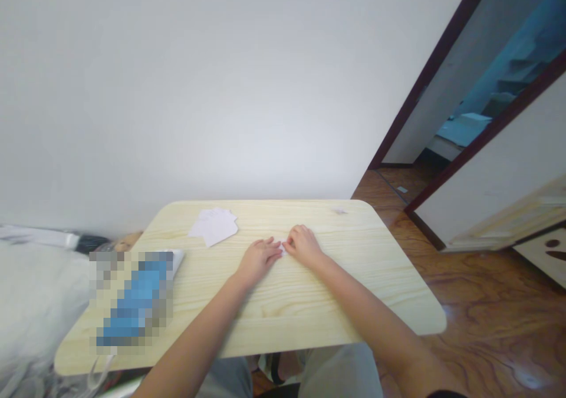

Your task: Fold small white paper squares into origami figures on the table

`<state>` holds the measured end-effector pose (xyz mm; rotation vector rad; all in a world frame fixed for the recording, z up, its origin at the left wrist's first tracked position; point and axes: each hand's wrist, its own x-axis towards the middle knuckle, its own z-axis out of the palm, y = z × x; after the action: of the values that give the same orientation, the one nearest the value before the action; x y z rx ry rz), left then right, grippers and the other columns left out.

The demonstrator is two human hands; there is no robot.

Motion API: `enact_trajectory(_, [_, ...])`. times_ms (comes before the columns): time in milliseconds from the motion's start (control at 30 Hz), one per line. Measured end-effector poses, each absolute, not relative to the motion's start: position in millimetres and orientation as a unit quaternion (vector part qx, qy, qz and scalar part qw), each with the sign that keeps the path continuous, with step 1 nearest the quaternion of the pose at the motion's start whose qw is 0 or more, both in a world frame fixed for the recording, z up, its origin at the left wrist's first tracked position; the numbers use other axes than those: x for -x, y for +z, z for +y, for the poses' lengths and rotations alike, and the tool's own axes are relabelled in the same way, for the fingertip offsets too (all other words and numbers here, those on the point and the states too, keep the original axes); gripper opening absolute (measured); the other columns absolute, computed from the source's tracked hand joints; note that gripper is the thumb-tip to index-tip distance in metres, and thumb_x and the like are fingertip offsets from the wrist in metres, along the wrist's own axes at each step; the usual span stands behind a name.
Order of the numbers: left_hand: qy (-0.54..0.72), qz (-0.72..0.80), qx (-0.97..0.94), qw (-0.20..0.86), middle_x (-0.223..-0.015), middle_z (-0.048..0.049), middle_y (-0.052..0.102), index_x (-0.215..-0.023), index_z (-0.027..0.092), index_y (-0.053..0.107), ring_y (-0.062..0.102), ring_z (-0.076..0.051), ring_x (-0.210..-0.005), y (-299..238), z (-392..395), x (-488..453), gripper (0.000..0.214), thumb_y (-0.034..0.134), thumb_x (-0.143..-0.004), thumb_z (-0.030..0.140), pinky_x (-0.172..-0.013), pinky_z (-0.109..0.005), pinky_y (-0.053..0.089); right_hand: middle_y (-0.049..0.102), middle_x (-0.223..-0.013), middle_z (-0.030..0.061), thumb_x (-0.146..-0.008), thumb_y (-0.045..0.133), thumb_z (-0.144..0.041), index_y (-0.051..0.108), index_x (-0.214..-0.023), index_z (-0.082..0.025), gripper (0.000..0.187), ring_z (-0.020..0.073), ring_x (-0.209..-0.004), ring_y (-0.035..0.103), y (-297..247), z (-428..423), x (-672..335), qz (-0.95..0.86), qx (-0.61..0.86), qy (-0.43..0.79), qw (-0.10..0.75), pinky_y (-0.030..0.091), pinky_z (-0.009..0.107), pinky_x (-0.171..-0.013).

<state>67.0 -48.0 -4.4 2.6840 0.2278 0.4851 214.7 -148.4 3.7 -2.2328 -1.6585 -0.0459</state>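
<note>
My left hand (pixel 257 259) and my right hand (pixel 303 245) rest close together on a pale wooden table (pixel 309 303), fingertips meeting at the middle. Between the fingertips lies a small white piece of paper (pixel 283 249), mostly hidden by the fingers. Both hands have their fingers bent down and pressed on it. A loose pile of white paper sheets (pixel 214 226) lies on the table to the left of my left hand, apart from it.
A blurred-out blue and grey object (pixel 132 301) sits at the table's left front. A tiny scrap (pixel 339 211) lies near the far right edge. White wall behind; white bedding (pixel 30 286) left; wood floor and an open doorway (pixel 464 121) right.
</note>
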Motion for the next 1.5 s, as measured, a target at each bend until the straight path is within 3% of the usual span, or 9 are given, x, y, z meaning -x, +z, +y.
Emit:
enact_trajectory(233, [0.142, 0.044, -0.98, 0.129, -0.118, -0.0086, 0.057, -0.107, 0.021, 0.059, 0.046, -0.026, -0.115, 2.1, -55.3, -56.7, 0.032, 0.04, -0.085, 0.033, -0.093, -0.045, 0.038, 0.052, -0.085, 0.0041, -0.073, 0.061, -0.034, 0.052, -0.077, -0.018, 0.018, 0.0186, -0.086, 0.046, -0.7, -150.6, -218.7, -0.551, 0.8, -0.022, 0.235, 0.035, 0.031, -0.076])
enact_trajectory(367, [0.127, 0.033, -0.983, 0.125, -0.129, -0.0092, 0.046, -0.12, 0.022, 0.048, 0.037, -0.025, -0.122, 3.3, -57.5, -48.0, 0.041, 0.042, -0.083, 0.039, -0.099, -0.046, 0.03, 0.052, -0.086, 0.0038, -0.068, 0.066, -0.031, 0.051, -0.076, -0.018, 0.021, 0.0183, -0.086, 0.046, -4.0, -149.5, -221.7, -0.525, 0.805, -0.009, 0.276, 0.036, 0.03, -0.076])
enact_trajectory(533, [0.11, 0.03, -0.986, 0.121, -0.131, -0.0082, 0.044, -0.127, 0.024, 0.039, 0.036, -0.025, -0.123, 9.2, -59.2, -44.3, 0.048, 0.044, -0.082, 0.04, -0.1, -0.046, 0.029, 0.052, -0.083, 0.0028, -0.066, 0.066, -0.029, 0.051, -0.072, -0.018, 0.019, 0.0182, -0.085, 0.046, -8.5, -146.4, -222.6, -0.519, 0.802, -0.013, 0.295, 0.036, 0.03, -0.076])
enact_trajectory(800, [0.109, 0.068, -0.984, 0.122, -0.13, -0.0058, 0.046, -0.12, 0.028, 0.048, 0.036, -0.025, -0.122, 6.3, -63.3, -47.2, 0.038, 0.037, -0.085, 0.038, -0.098, -0.049, 0.028, 0.053, -0.081, 0.003, -0.067, 0.065, -0.027, 0.051, -0.072, -0.019, 0.017, 0.0186, -0.083, 0.047, -8.9, -147.3, -222.9, -0.521, 0.795, -0.012, 0.309, 0.037, 0.03, -0.075])
enact_trajectory(1000, [0.124, 0.073, -0.979, 0.148, -0.129, -0.0056, 0.047, -0.116, 0.028, 0.052, 0.036, -0.025, -0.122, 2.7, -63.8, -46.9, 0.035, 0.037, -0.085, 0.036, -0.099, -0.049, 0.028, 0.054, -0.078, 0.0028, -0.074, 0.055, -0.017, 0.05, -0.073, -0.018, 0.005, 0.0176, -0.082, 0.048, -13.4, -146.4, -226.4, -0.505, 0.793, -0.025, 0.339, 0.038, 0.03, -0.076])
enact_trajectory(1133, [0.128, 0.079, -0.977, 0.154, -0.129, -0.0063, 0.046, -0.118, 0.028, 0.051, 0.035, -0.025, -0.123, -1.0, -64.1, -46.2, 0.036, 0.039, -0.085, 0.035, -0.099, -0.05, 0.026, 0.054, -0.081, 0.0034, -0.07, 0.061, -0.033, 0.051, -0.077, -0.018, 0.02, 0.0182, -0.082, 0.048, -15.0, -144.2, -223.6, -0.487, 0.805, -0.035, 0.337, 0.038, 0.03, -0.075])
enact_trajectory(1233, [0.134, 0.081, -0.975, 0.157, -0.13, -0.0048, 0.046, -0.117, 0.028, 0.051, 0.035, -0.024, -0.123, -3.5, -64.7, -46.9, 0.035, 0.041, -0.084, 0.033, -0.1, -0.049, 0.026, 0.053, -0.084, 0.0033, -0.066, 0.065, -0.035, 0.051, -0.079, -0.019, 0.025, 0.0186, -0.085, 0.047, -14.0, -143.0, -220.5, -0.489, 0.813, -0.032, 0.314, 0.036, 0.031, -0.076])
enact_trajectory(1500, [0.146, 0.116, -0.968, 0.167, -0.115, -0.0025, 0.059, -0.107, 0.028, 0.058, 0.047, -0.021, -0.112, 1.0, -61.6, -59.2, 0.027, 0.049, -0.081, 0.03, -0.093, -0.04, 0.035, 0.06, -0.09, 0.0042, -0.075, 0.053, -0.016, 0.056, -0.087, -0.019, 0.013, 0.0179, -0.09, 0.05, -9.7, -149.9, -223.4, -0.529, 0.777, 0.01, 0.342, 0.035, 0.032, -0.082])
